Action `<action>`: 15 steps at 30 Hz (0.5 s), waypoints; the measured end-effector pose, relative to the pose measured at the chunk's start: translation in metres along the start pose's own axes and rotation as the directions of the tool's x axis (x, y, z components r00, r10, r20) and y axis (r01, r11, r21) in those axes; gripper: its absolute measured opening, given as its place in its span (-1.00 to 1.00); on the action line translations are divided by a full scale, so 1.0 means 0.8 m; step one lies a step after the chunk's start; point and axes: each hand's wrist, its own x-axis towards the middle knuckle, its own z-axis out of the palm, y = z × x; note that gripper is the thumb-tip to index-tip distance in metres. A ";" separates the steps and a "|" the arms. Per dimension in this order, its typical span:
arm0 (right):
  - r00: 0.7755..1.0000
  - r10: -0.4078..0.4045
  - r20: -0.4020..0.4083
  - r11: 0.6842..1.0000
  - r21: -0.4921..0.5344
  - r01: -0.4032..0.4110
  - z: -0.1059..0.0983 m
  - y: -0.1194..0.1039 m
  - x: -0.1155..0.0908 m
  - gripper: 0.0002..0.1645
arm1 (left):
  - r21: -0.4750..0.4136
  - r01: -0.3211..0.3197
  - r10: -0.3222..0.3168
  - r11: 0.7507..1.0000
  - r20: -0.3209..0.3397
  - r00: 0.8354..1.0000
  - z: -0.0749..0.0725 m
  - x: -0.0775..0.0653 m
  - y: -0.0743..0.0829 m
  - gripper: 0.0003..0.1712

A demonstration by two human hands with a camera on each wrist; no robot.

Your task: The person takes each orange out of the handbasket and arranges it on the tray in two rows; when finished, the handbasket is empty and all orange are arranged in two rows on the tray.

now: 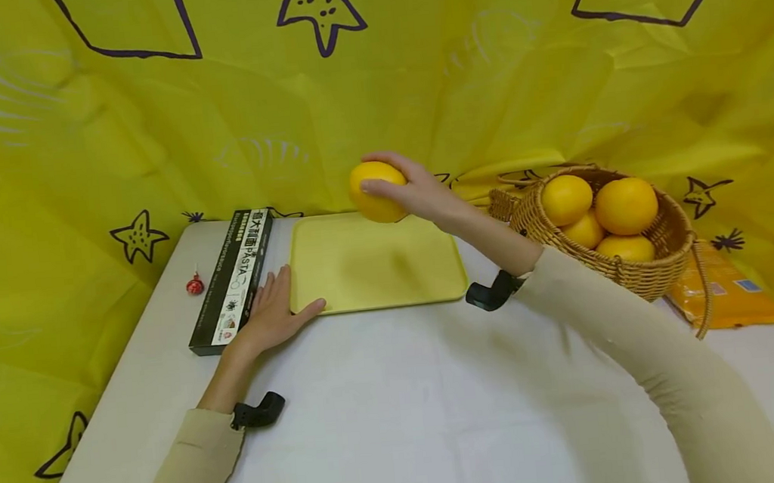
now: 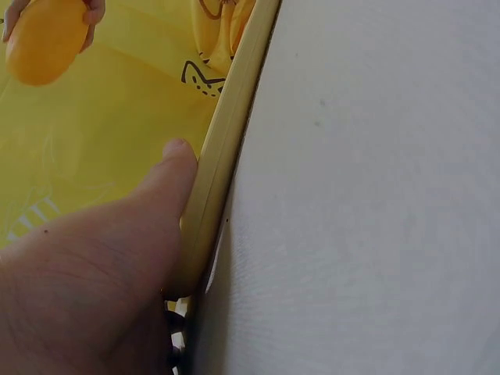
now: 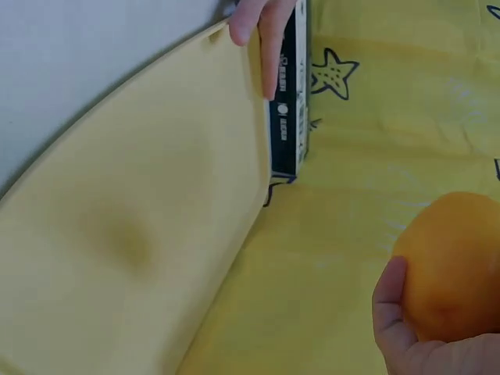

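Observation:
My right hand [image 1: 419, 190] grips a yellow-orange orange [image 1: 371, 197] above the far part of the pale yellow tray [image 1: 324, 277]. In the right wrist view, the thumb and fingers hold this orange [image 3: 453, 258] from its near side. The tray is bare apart from shadows. At its near left corner rests my left hand [image 1: 270, 317], the thumb along the near rim and the straight fingers down the left side. The left wrist view shows the thumb [image 2: 173, 168] against the tray's rim [image 2: 223, 148].
Left of the tray lies a black and white pasta box [image 1: 231, 280], with a red-wrapped lollipop [image 1: 195, 285] beyond it. At right, a wicker basket [image 1: 667, 250] tilts with several oranges inside. An orange packet [image 1: 725, 294] lies partly behind it. Yellow patterned cloth [image 1: 281, 113] hangs behind the white table [image 1: 386, 408].

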 end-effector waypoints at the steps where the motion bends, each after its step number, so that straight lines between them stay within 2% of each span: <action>1: 1.000 0.003 0.000 1.000 0.007 -0.003 0.004 0.001 0.005 -0.36 | 0.000 0.002 -0.002 1.000 0.000 1.000 0.000 0.000 0.000 0.22; 7: 1.000 0.024 -0.009 0.999 0.030 -0.024 0.023 0.011 0.032 -0.38 | 0.001 0.003 -0.003 1.000 -0.003 1.000 -0.002 -0.001 -0.001 0.21; 11: 0.999 0.015 0.031 0.999 0.050 -0.016 0.035 0.023 0.044 -0.38 | -0.003 -0.002 0.002 1.000 -0.004 1.000 -0.001 -0.001 -0.001 0.20; 15: 0.997 0.037 0.066 0.996 0.079 -0.042 0.048 0.037 0.055 -0.37 | -0.011 -0.006 0.006 1.000 -0.011 1.000 0.000 -0.001 -0.001 0.21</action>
